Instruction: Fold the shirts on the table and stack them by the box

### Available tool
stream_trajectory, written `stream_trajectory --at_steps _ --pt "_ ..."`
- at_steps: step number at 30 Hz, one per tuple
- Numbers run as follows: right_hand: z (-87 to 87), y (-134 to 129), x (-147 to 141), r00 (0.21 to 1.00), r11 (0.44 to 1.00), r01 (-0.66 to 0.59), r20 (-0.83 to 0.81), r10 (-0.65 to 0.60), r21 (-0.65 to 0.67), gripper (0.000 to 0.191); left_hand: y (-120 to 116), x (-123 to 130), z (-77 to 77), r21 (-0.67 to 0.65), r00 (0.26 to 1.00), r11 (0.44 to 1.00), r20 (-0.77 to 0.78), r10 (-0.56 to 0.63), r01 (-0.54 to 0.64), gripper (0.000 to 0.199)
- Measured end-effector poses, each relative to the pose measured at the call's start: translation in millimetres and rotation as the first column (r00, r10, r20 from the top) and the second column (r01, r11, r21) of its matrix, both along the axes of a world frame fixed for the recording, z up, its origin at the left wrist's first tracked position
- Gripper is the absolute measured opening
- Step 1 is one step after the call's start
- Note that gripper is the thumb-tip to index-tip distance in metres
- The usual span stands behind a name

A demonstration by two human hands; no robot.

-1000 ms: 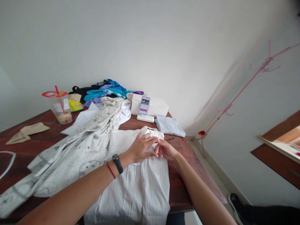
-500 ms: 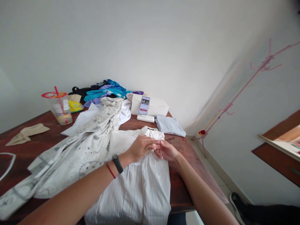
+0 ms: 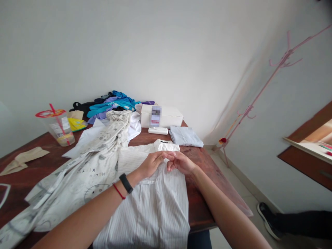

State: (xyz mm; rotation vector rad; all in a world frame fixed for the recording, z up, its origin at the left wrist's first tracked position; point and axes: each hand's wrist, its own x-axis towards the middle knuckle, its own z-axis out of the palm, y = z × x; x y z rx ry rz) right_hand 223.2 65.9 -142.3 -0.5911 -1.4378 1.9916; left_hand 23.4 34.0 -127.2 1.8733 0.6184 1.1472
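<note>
To the left, a clear plastic cup (image 3: pixel 58 130) bears an unreadable label (image 3: pixel 56 128). Next, a crumpled garment (image 3: pixel 94 166) is printed "HELLO". The pinstriped shirt (image 3: pixel 160 204) lies near, at centre; over it the left hand (image 3: pixel 152 164), fingers nearly straight, touches the right hand (image 3: pixel 183 162), fingers curled; whether either grips anything cannot be told.

Soft, diffuse light fills the room around me, brightest on the wall (image 3: pixel 199 103) behind the white box (image 3: pixel 172 117). Folds of the striped shirt (image 3: pixel 160 207) carry only gentle shading. The pink rack (image 3: pixel 249 108) casts a faint, blurry shadow beside it, while the desk (image 3: pixel 213 170) has a pale sheen near its right corner. Wide-angle stretching lengthens the forearms (image 3: pixel 93 216); the phone (image 3: pixel 155 117) is pixelated, the top right corner dark.
</note>
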Motion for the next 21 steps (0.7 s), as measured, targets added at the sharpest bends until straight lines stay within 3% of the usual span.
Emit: stream_trajectory --at_steps 6,11,14,18,21 --pt "4.1 0.6 -3.5 0.996 0.996 0.092 -0.020 -0.092 -0.005 0.047 7.2 -1.6 -3.4 -0.072 1.000 0.997 -0.020 0.006 -0.008 0.043" --pt "3.3 11.5 2.1 0.973 0.972 0.228 0.023 -0.229 0.062 0.034 9.0 -2.1 -16.8 0.076 0.941 0.955 -0.166 0.295 -0.286 0.034" --pt "2.8 17.7 7.2 0.939 0.940 0.333 0.066 -0.337 0.073 0.032 7.5 1.3 -20.5 0.140 0.893 0.927 -0.251 0.373 -0.348 0.033" --pt "0.9 19.2 9.0 0.929 0.932 0.306 0.154 -0.337 0.193 0.033 -6.4 -0.4 -5.3 0.200 0.848 0.915 -0.345 0.402 -0.351 0.033" --pt "-3.5 18.6 6.4 0.930 0.923 0.217 0.219 -0.294 0.318 0.037 -26.4 -19.2 13.9 0.211 0.791 0.871 -0.365 0.490 -0.443 0.036"
